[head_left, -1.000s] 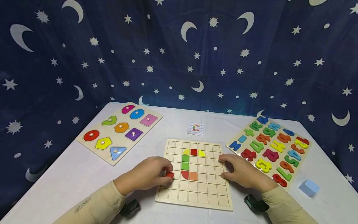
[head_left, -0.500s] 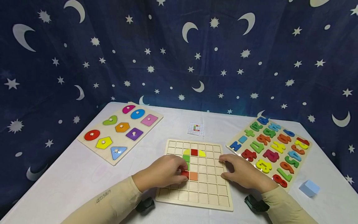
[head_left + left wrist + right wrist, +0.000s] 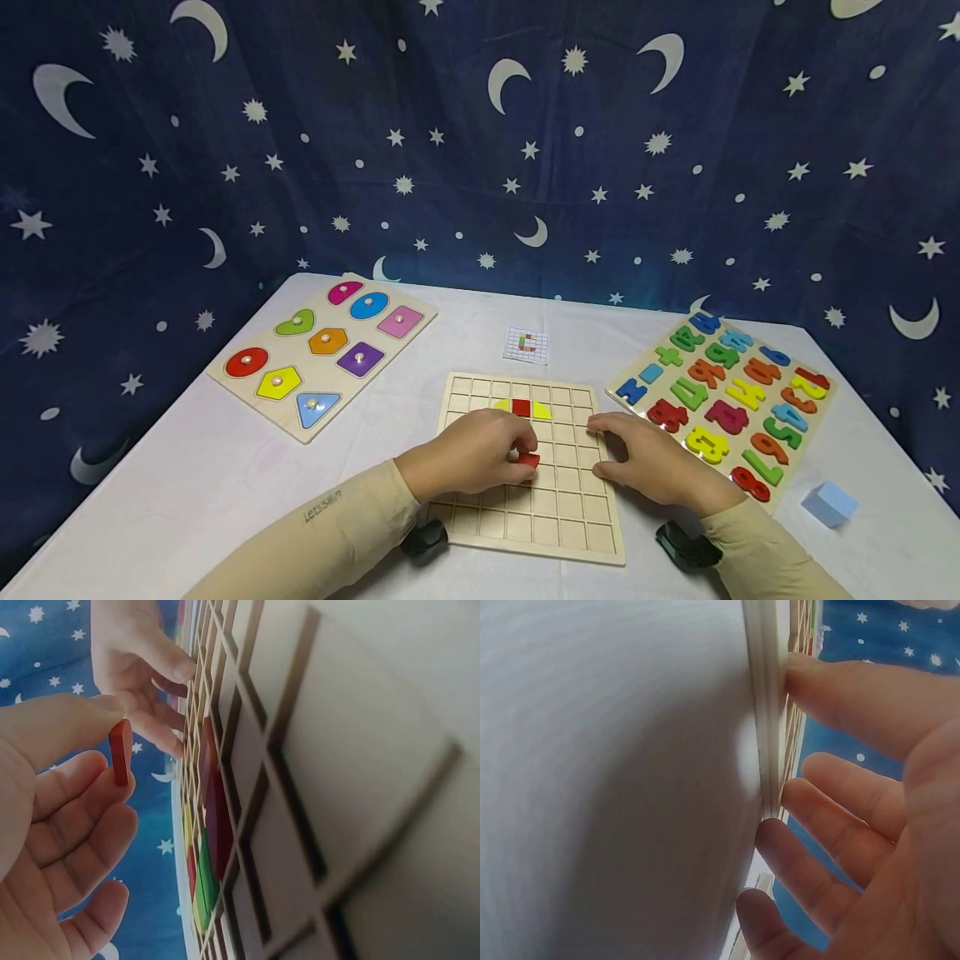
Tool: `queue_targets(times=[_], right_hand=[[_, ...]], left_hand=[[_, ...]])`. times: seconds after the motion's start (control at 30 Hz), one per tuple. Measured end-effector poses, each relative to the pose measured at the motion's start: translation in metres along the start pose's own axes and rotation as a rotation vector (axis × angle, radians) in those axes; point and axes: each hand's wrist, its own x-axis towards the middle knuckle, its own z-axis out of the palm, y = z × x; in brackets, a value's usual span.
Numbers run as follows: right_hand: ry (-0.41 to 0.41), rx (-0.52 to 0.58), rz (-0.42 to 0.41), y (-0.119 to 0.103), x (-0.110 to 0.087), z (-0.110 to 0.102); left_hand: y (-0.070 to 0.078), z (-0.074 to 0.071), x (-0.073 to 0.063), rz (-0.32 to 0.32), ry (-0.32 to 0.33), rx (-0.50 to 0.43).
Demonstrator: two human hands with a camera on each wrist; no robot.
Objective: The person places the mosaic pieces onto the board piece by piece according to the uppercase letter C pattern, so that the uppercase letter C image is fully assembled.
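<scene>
Between thumb and fingertip, my left hand (image 3: 480, 450) pinches a small red tile (image 3: 119, 754), held just above the wooden grid board (image 3: 517, 546). In the head view this hand covers the green tiles and the lower part of the pattern; the left wrist view shows the green tiles (image 3: 206, 881) and a red tile (image 3: 217, 825) set in the grid. Still visible at the top of the pattern are a red square (image 3: 521, 407) and a yellow rounded tile (image 3: 541, 410). My right hand (image 3: 652, 462) rests its thumb and fingers, spread apart, against the board's right edge.
Behind the board lies a small pattern card (image 3: 526, 345). A knobbed shape puzzle (image 3: 390, 346) is at the left, a number-and-sign puzzle (image 3: 626, 375) at the right. A light blue block (image 3: 829, 504) sits near the right table edge. A starry curtain (image 3: 465, 150) hangs behind.
My left hand has carried the red tile rightward from the board's left side across the pattern, to over the middle columns. My right hand has stayed at the board's edge.
</scene>
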Motion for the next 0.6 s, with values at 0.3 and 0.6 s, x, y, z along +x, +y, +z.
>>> queue_targets(times=[0.3,0.6], right_hand=[[0.003,0.008,-0.017,0.001,0.001,-0.001],[0.007,0.001,-0.009,0.003,0.001,0.001]], left_hand=[[0.007,0.007,0.013,-0.026,-0.022,0.036],[0.01,0.016,0.02,-0.046,-0.03,-0.016]])
